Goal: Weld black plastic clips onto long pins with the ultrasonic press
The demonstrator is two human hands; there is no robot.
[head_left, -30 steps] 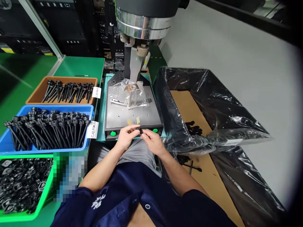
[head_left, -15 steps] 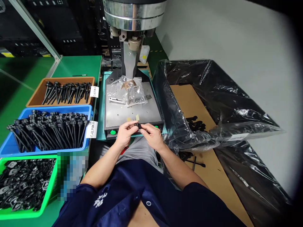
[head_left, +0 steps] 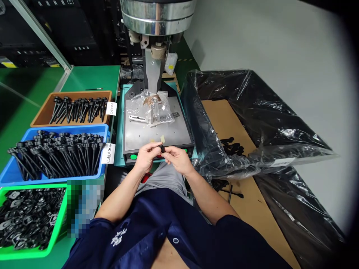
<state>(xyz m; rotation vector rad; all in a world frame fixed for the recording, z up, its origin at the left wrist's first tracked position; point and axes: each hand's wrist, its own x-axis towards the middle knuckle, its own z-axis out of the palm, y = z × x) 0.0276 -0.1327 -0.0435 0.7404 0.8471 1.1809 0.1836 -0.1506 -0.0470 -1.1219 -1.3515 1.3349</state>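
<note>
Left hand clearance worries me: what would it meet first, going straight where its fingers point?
Beyond the small black part it holds, probably the right hand; exact depth is unclear.

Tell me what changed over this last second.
The left hand and right hand have edged slightly left along the machine base, with the small black part held between them. Nothing was visibly let go or newly taken. The blue bin, brown bin and green bin stayed put, though the view shifted.
</note>
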